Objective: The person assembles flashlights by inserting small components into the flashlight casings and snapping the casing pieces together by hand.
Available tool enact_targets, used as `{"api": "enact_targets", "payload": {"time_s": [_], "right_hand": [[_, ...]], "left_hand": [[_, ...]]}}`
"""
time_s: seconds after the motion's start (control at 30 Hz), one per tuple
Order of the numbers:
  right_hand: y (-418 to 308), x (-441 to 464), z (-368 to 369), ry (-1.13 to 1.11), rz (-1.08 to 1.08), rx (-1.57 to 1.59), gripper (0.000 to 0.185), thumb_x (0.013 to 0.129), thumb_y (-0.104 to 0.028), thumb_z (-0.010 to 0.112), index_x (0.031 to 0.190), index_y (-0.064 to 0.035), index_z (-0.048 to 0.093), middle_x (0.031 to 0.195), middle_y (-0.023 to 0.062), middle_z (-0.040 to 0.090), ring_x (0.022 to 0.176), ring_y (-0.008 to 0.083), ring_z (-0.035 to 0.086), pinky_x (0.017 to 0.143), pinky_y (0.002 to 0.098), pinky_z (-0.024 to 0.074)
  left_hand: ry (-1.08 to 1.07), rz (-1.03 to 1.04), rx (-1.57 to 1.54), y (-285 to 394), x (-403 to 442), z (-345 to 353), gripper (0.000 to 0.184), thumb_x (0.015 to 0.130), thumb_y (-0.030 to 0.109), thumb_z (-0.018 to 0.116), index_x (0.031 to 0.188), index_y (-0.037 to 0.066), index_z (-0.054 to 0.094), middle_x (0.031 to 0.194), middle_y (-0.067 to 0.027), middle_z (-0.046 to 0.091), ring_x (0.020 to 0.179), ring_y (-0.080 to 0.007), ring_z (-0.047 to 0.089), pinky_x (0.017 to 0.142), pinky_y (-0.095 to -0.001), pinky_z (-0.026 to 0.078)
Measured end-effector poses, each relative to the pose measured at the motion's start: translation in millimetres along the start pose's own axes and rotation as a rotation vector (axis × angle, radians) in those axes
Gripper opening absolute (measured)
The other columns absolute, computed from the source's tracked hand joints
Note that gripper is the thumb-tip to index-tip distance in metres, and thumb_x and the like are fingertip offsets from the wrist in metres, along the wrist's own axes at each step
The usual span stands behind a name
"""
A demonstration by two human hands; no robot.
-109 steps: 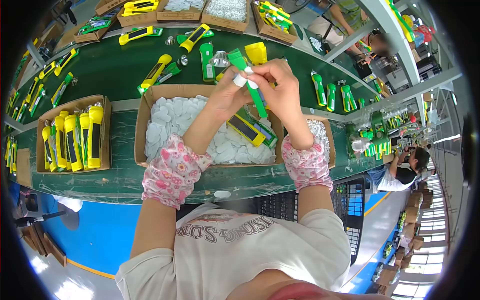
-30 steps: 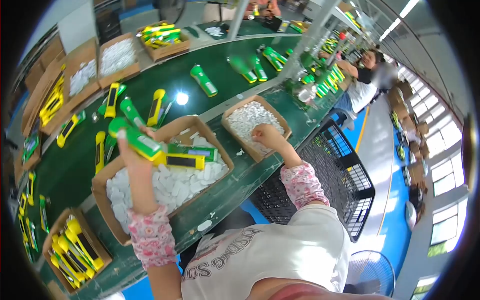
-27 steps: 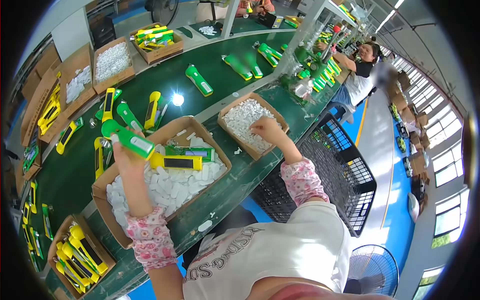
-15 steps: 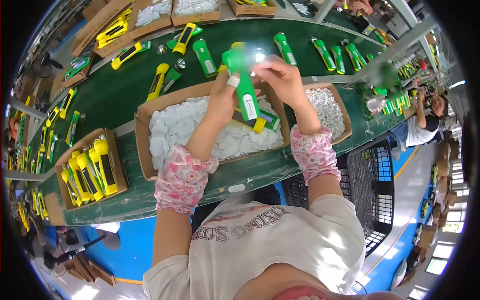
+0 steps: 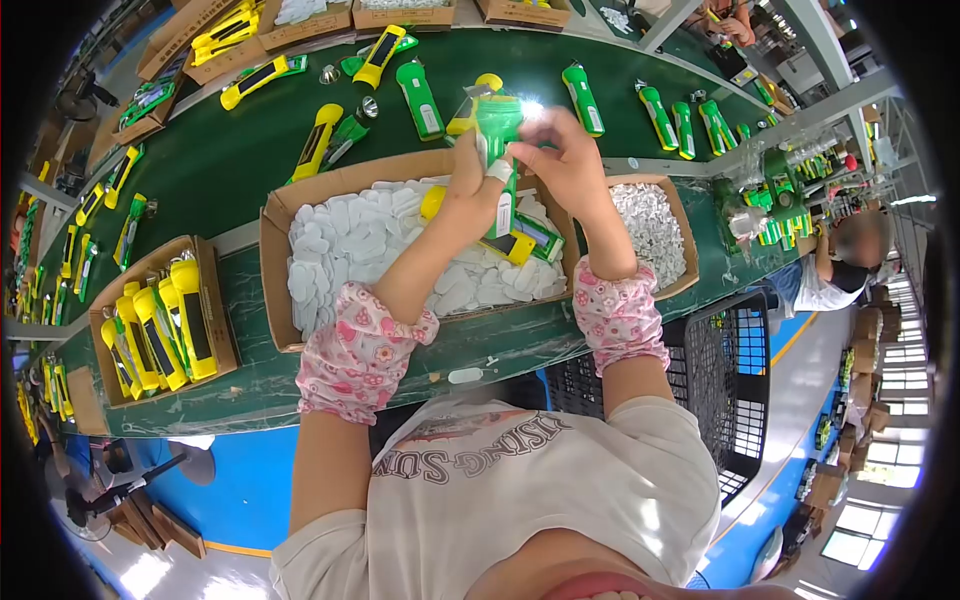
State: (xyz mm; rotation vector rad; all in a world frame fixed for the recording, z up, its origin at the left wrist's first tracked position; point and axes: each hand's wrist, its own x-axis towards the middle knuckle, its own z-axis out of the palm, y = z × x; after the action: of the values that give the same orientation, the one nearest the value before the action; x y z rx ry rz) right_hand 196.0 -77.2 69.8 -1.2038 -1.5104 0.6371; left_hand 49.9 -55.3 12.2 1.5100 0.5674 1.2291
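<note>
My left hand (image 5: 478,180) is wrapped round the body of a green flashlight (image 5: 497,125), with a white band on one finger. The flashlight is held above a cardboard box (image 5: 280,235) of white oval pieces (image 5: 335,235). My right hand (image 5: 565,160) is closed beside the flashlight's head, its thumb against the green body. Bright light glares by its fingertips, and whatever they pinch is hidden. Yellow-and-black flashlights (image 5: 515,245) lie on the white pieces under my hands.
At right stands a box of small silvery pieces (image 5: 650,230); at left, a box of yellow flashlights (image 5: 170,320). Green flashlights (image 5: 420,100) and yellow ones lie along the green belt (image 5: 250,130). A black crate (image 5: 735,390) sits below the bench edge. Another person (image 5: 815,270) works at far right.
The flashlight has turned in my left hand, its head swinging right and more upright. My right fingers have moved up to beside its head. The whole view has shifted slightly.
</note>
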Motion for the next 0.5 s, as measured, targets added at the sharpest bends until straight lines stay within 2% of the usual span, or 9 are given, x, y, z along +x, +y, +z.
{"api": "enact_targets", "payload": {"time_s": [0.13, 0.17, 0.27, 0.3, 0.4, 0.43, 0.5], "right_hand": [[24.0, 5.6, 12.7, 0.023, 0.114, 0.069, 0.05, 0.073, 0.0, 0.076, 0.11, -0.0007, 0.043, 0.094, 0.0092, 0.056, 0.082, 0.0151, 0.058, 0.067, 0.0266, 0.0523], [36.4, 7.8, 16.0, 0.021, 0.04, 0.014, 0.052, 0.075, -0.003, 0.076, 0.113, 0.0004, 0.041, 0.093, 0.0105, 0.057, 0.08, 0.0151, 0.057, 0.064, 0.0265, 0.0532], [36.6, 11.6, 16.1, -0.017, 0.137, 0.158, 0.051, 0.078, -0.009, 0.076, 0.114, 0.001, 0.042, 0.09, 0.0115, 0.061, 0.077, 0.016, 0.06, 0.061, 0.0272, 0.0537], [28.2, 8.1, 15.2, -0.05, 0.238, 0.268, 0.053, 0.08, -0.018, 0.075, 0.117, 0.003, 0.043, 0.087, 0.013, 0.063, 0.074, 0.0178, 0.064, 0.061, 0.0285, 0.0543], [39.7, -1.7, 15.1, -0.119, 0.236, 0.15, 0.053, 0.082, -0.024, 0.075, 0.117, 0.004, 0.045, 0.087, 0.0138, 0.065, 0.075, 0.0185, 0.066, 0.062, 0.029, 0.0546], [35.3, -9.8, 11.4, -0.18, 0.253, 0.083, 0.063, 0.079, -0.028, 0.076, 0.122, 0.0047, 0.044, 0.098, 0.0156, 0.065, 0.077, 0.0191, 0.067, 0.061, 0.0298, 0.0553], [23.7, -27.9, 10.6, -0.272, 0.12, -0.016, 0.071, 0.076, -0.029, 0.078, 0.127, 0.004, 0.042, 0.106, 0.0162, 0.063, 0.079, 0.0197, 0.067, 0.064, 0.0299, 0.0554]], "left_hand": [[0.041, 0.082, 0.233, -24.2, 1.2, -7.6, 0.04, 0.091, 0.01, 0.047, 0.126, -0.003, 0.034, 0.115, -0.0193, 0.047, 0.106, -0.0277, 0.05, 0.09, -0.0398, 0.042], [0.05, 0.082, 0.284, -29.1, 2.1, -12.2, 0.042, 0.093, 0.012, 0.049, 0.13, -0.001, 0.034, 0.11, -0.0121, 0.052, 0.095, -0.0197, 0.055, 0.082, -0.0319, 0.046], [0.078, -0.267, -0.101, -1.8, 3.7, -10.4, 0.042, 0.092, 0.017, 0.048, 0.129, 0.001, 0.036, 0.11, -0.0121, 0.054, 0.093, -0.0179, 0.058, 0.078, -0.0316, 0.049], [0.091, -0.287, -0.266, 4.0, 3.5, -9.2, 0.042, 0.094, 0.023, 0.048, 0.128, 0.001, 0.038, 0.109, -0.012, 0.056, 0.091, -0.0172, 0.06, 0.076, -0.0314, 0.052], [0.095, -0.373, -0.438, 16.4, 3.5, -8.4, 0.04, 0.095, 0.025, 0.048, 0.126, 0.001, 0.041, 0.108, -0.0122, 0.059, 0.092, -0.0186, 0.062, 0.077, -0.0316, 0.053], [0.091, -0.344, -0.379, 5.5, 5.8, -13.6, 0.038, 0.097, 0.027, 0.048, 0.124, 0.001, 0.045, 0.108, -0.0124, 0.059, 0.094, -0.0189, 0.062, 0.079, -0.0311, 0.053], [0.087, -0.38, -0.436, -0.2, 8.6, -13.0, 0.037, 0.097, 0.026, 0.047, 0.124, 0.002, 0.047, 0.108, -0.0124, 0.06, 0.095, -0.0185, 0.062, 0.079, -0.0312, 0.053]]}}
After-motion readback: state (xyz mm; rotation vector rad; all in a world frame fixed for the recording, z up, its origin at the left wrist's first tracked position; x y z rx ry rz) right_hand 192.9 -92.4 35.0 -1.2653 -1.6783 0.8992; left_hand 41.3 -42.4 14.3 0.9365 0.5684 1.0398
